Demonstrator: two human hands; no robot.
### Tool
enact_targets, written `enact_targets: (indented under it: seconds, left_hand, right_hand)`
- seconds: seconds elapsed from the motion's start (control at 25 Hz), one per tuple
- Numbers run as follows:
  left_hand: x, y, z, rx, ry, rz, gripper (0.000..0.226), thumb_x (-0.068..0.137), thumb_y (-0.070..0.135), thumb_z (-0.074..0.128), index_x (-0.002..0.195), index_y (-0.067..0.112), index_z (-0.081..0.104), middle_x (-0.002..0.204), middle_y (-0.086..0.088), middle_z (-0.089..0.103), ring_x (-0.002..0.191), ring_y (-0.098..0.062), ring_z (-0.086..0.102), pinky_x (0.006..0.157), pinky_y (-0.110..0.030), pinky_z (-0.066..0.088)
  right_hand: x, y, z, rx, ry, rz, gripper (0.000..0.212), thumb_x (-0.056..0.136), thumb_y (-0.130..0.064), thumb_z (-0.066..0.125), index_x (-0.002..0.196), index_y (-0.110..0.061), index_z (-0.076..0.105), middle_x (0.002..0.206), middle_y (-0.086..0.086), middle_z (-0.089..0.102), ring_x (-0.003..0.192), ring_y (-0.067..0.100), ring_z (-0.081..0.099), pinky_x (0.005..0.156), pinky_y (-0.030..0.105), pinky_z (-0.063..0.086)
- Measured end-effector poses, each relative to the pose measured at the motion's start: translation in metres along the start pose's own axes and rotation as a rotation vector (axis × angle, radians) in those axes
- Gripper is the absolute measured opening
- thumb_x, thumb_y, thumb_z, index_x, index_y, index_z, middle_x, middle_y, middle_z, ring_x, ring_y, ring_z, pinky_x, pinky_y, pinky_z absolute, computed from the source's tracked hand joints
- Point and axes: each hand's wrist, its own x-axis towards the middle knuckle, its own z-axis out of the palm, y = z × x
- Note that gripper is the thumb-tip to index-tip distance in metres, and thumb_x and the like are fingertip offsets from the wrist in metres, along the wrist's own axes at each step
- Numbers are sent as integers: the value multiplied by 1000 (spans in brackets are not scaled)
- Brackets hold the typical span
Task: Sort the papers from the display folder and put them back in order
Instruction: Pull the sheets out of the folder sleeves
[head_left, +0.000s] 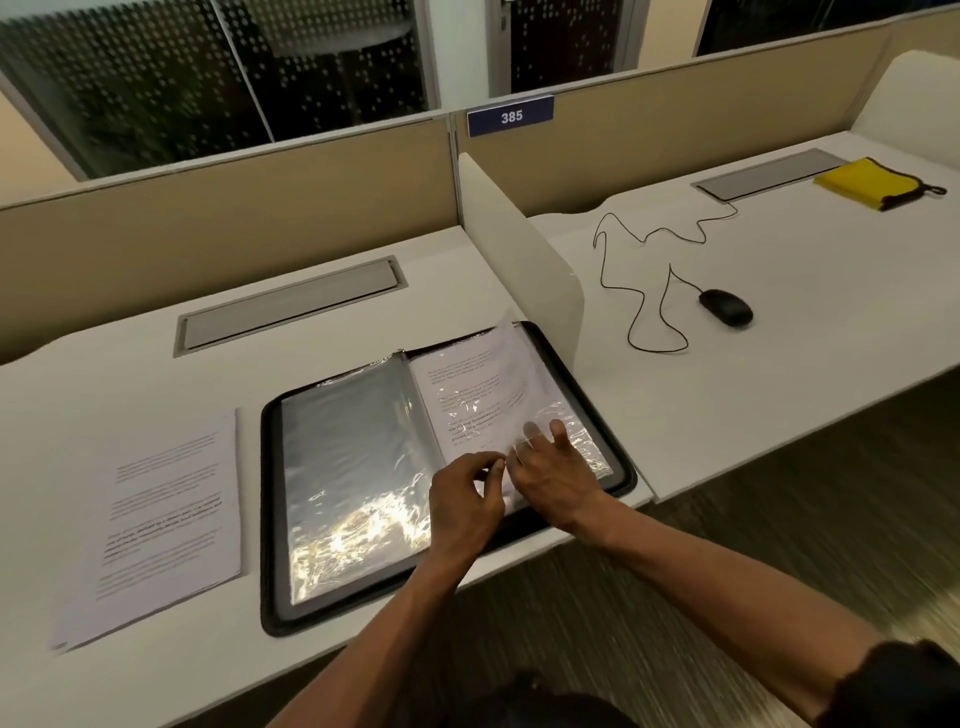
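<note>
A black display folder (270, 519) lies open on the white desk. Its left side shows empty clear sleeves (348, 457) with glare. On the right side a printed paper (478, 395) sits in a sleeve that is partly lifted. My left hand (465, 506) pinches the bottom edge of that sleeve near the spine. My right hand (553, 467) lies on the lower part of the page, fingers spread, some of them under the plastic. A stack of printed papers (166, 519) rests flat on the desk, left of the folder.
A white divider panel (519, 254) stands just behind the folder's right corner. Beyond it lie a black mouse (726, 306) with a looping cable and a yellow pouch (872, 183). Grey cable hatch (291, 306) at the back. The desk's front edge runs close below the folder.
</note>
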Motion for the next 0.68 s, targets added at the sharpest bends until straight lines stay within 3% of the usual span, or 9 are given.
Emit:
enact_targets:
  seconds: [0.08, 0.24, 0.32, 0.48, 0.6, 0.68]
  left_hand:
    - [-4, 0, -5, -22, -4, -12, 18, 91, 36, 70, 107, 29, 74, 103, 22, 69, 90, 5, 65, 82, -17, 54]
    - [-21, -11, -13, -23, 41, -33, 28, 89, 43, 71, 113, 29, 71, 113, 19, 68, 103, 1, 62, 87, -21, 53]
    - [-36, -23, -18, 41, 21, -5, 34, 86, 49, 71, 115, 31, 69, 117, 18, 65, 110, 0, 58, 92, -27, 52]
    - [-61, -48, -22, 261, -241, 233, 56, 78, 64, 70, 125, 34, 61, 140, 6, 50, 132, -15, 41, 105, -39, 44]
    - [-74, -58, -17, 416, -216, 435, 51, 80, 46, 72, 127, 30, 59, 147, -7, 48, 137, -29, 40, 109, -47, 40]
    - [-82, -56, -13, 410, -172, 480, 42, 81, 35, 69, 121, 26, 64, 140, -8, 55, 134, -28, 44, 106, -47, 44]
  right_hand:
    - [-1, 3, -4, 37, 96, -39, 29, 64, -32, 90, 81, -14, 74, 73, 3, 72, 102, 30, 65, 94, 45, 31]
    - [-20, -1, -3, 123, 215, -51, 14, 75, -15, 81, 74, -12, 68, 68, 6, 69, 76, 28, 62, 74, 39, 41]
    - [-34, -5, 1, 181, 261, -13, 15, 76, -10, 76, 71, -14, 63, 65, 5, 64, 67, 26, 56, 65, 36, 36]
    - [-73, -14, 12, 303, 309, 65, 9, 79, -13, 71, 75, -18, 65, 75, 1, 66, 73, 24, 57, 66, 36, 36]
    - [-100, -25, 15, 413, 297, 140, 12, 84, -17, 58, 80, -19, 70, 83, -2, 68, 79, 22, 59, 70, 35, 42]
    - [-115, -27, 16, 489, 244, 152, 13, 84, -24, 59, 84, -20, 71, 87, -4, 68, 85, 19, 58, 73, 34, 47]
